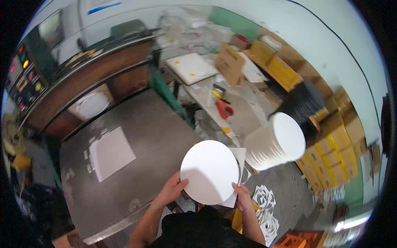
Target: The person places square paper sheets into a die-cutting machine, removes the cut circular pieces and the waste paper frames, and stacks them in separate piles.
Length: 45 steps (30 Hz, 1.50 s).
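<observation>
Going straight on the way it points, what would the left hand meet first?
The left hand would likely first meet the white round disc, which its thumb overlaps; beyond it, depth to the dark grey tabletop is unclear.

White disc hid much of the sheet and fingertips of the left hand; black stack was blurred.

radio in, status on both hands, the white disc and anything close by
Left hand gripping white disc at edge. Right hand at opposite edge. White sheet behind disc, partly hidden.
</observation>
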Motion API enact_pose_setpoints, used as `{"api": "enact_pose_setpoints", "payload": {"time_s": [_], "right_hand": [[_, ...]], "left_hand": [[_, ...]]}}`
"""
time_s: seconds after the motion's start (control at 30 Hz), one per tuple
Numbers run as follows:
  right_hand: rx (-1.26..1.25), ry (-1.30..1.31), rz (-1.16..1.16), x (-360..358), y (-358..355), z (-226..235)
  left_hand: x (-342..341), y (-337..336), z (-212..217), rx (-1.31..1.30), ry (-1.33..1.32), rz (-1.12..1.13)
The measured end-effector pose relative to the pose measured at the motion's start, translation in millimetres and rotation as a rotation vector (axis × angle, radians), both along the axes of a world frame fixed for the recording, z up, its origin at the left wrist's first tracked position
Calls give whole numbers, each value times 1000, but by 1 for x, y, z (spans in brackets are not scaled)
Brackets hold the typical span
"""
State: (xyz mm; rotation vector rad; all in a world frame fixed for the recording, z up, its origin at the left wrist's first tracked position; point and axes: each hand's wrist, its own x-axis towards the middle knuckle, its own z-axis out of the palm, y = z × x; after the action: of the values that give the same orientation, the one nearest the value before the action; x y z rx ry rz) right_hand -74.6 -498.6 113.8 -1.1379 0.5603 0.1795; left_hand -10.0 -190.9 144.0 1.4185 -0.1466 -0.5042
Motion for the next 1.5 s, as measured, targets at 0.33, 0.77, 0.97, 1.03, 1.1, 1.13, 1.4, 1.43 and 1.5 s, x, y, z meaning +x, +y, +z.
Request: {"api": "enact_pose_setpoints", "payload": {"time_s": [0.33,0.77,0.97,1.03,1.1,1.13,1.4,1.43,1.5], "right_hand": [[-1143,128,-457,-212,-289,-59],[-1281,1226,-583,-372,-367,-208],[-358,1237,-270,-389,-323,-334],[-106,1137,-190,-367,-308,-359],[17,1066,-88,-324,-304,-371],[29,1037,-49,-300,-305,-372],[-16,707,47,-134,-353,-379],[2,692,56,-124,-368,-387],[10,655,132,-84,-377,-396]], "left_hand": [[76,-139,52,-407,77,50],[120,-422,93,-275,171,-185],[113,-433,97,-173,173,-169],[111,-437,104,-146,182,-169],[115,-432,106,-151,225,-196],[119,-427,104,-162,248,-207],[64,-305,118,316,-425,-6],[52,-278,106,126,-253,24],[6,-199,48,-55,6,242]]}}
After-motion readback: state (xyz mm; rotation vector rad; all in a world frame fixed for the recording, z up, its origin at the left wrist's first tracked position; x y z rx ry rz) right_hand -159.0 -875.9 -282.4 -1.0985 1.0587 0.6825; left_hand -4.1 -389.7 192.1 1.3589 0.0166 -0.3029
